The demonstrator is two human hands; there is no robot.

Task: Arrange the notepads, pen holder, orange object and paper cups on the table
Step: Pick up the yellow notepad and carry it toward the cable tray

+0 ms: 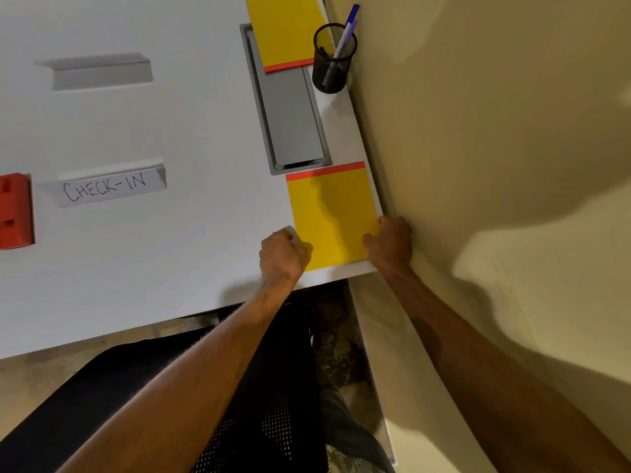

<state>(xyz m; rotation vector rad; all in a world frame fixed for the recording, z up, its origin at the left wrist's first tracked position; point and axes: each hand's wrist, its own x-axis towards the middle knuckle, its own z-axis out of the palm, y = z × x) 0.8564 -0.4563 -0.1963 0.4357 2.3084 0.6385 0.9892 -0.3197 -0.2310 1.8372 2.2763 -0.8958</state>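
A yellow notepad with an orange-red top strip lies flat at the near right corner of the white table. My left hand grips its near left corner and my right hand grips its near right corner at the table edge. A second yellow notepad lies at the far end, partly over the grey cable hatch. Beside it stands a black mesh pen holder with blue and purple pens. The orange object sits at the left edge. No paper cups are in view.
A folded card reading CHECK-IN stands next to the orange object, and a blank folded card sits farther back. A beige wall runs close along the table's right edge. A black mesh chair is below me.
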